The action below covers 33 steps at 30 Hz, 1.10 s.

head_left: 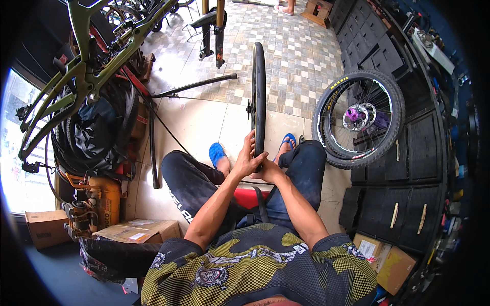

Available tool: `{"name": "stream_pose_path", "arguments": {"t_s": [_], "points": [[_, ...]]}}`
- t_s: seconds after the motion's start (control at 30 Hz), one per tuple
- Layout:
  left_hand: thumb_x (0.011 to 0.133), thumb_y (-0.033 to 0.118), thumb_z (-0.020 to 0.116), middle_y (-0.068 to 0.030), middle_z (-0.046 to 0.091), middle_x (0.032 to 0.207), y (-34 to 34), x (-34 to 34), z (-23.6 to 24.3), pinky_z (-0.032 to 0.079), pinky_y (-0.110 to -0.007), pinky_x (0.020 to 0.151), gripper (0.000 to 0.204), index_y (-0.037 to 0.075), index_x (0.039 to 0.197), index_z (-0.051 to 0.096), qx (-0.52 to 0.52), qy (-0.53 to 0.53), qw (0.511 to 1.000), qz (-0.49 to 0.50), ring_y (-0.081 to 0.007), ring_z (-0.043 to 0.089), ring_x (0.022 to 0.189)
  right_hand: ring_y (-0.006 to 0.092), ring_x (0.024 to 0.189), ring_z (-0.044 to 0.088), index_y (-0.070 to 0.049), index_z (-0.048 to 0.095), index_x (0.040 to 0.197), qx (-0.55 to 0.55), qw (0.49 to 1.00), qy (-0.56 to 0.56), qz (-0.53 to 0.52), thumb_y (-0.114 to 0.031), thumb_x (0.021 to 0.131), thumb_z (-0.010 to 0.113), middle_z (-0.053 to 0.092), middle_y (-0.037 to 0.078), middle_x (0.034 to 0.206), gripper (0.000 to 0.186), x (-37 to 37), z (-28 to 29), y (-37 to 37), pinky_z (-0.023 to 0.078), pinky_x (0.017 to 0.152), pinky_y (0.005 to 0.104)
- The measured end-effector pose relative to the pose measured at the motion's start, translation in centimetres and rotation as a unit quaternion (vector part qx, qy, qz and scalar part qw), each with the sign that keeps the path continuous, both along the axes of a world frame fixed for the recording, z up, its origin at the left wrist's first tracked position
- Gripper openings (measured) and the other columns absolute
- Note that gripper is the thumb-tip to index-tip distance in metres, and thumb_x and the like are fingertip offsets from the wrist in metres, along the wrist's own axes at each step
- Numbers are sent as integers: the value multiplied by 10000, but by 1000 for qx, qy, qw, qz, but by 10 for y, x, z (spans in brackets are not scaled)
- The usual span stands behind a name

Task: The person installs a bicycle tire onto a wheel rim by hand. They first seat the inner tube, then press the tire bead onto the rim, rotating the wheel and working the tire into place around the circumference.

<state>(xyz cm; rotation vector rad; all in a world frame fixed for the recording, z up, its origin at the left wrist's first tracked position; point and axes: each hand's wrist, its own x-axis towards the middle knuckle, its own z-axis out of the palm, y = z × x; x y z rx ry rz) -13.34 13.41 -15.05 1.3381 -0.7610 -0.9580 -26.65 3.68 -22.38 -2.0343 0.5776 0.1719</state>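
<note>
A narrow bicycle wheel [259,97] with a black tyre stands upright, edge-on to me, between my knees. My left hand [248,159] is on the near end of the tyre, its thumb across the tread and its fingers along the left side. Lower down, my right hand [267,172] wraps round the same end from below and the right; its fingers are partly hidden. The wheel's hub axle [249,109] sticks out on the left side. A loose black strip [261,204] hangs over something red in my lap.
Two thick-tyred bicycle wheels [326,120] lean on black drawers [398,214] at the right. At the left are a green bike frame [87,66], a stand leg [196,84], an orange compressor [108,201] and cardboard boxes [140,230]. A suspension fork [219,41] hangs ahead.
</note>
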Motion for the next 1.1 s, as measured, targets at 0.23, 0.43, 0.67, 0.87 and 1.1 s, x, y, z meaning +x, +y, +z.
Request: {"name": "stream_pose_path", "arguments": {"t_s": [0.23, 0.43, 0.67, 0.87, 1.1], "points": [[914, 58, 779, -204, 495, 1437, -1, -1, 2, 523, -426, 1058, 979, 134, 1660, 149, -11, 0, 1000, 11, -276, 559, 1280, 437, 1259, 630, -75, 357, 1507, 12, 1000, 10, -7, -358, 692, 931, 638, 252, 1370, 1036, 0, 13, 0, 531, 1042, 481], [947, 41, 753, -183, 484, 1393, -1, 0, -2, 545, -412, 1037, 961, 109, 1655, 107, -13, -8, 1000, 1, -246, 572, 1252, 414, 1250, 645, -58, 418, 1479, 4, 1000, 1, 1, -328, 705, 930, 673, 238, 1321, 967, -1, 19, -2, 531, 1043, 456], [897, 60, 799, -218, 485, 1464, 1, -9, -5, 497, -444, 1090, 992, 98, 1647, 153, -22, 18, 1000, -9, -296, 554, 1306, 330, 1022, 711, -87, 595, 1402, -21, 986, 161, 46, -196, 803, 795, 732, 203, 1125, 641, -6, 66, -52, 582, 899, 413], [892, 92, 827, -203, 473, 1468, -3, -16, 4, 503, -458, 1085, 1006, 112, 1647, 163, -5, 18, 999, -26, -299, 543, 1312, 151, 995, 691, -56, 594, 1447, 20, 963, -145, -228, -380, 1086, 604, 727, 82, 1139, 485, 22, 108, -136, 559, 846, 336], [853, 74, 852, -220, 449, 1503, 0, -25, -7, 444, -489, 1157, 1061, 114, 1659, 163, -11, -18, 998, -54, -349, 490, 1403, 209, 990, 709, -54, 571, 1388, 334, 871, -268, -240, -559, 999, 681, 682, 83, 1175, 647, 90, 170, -140, 581, 841, 353]]}}
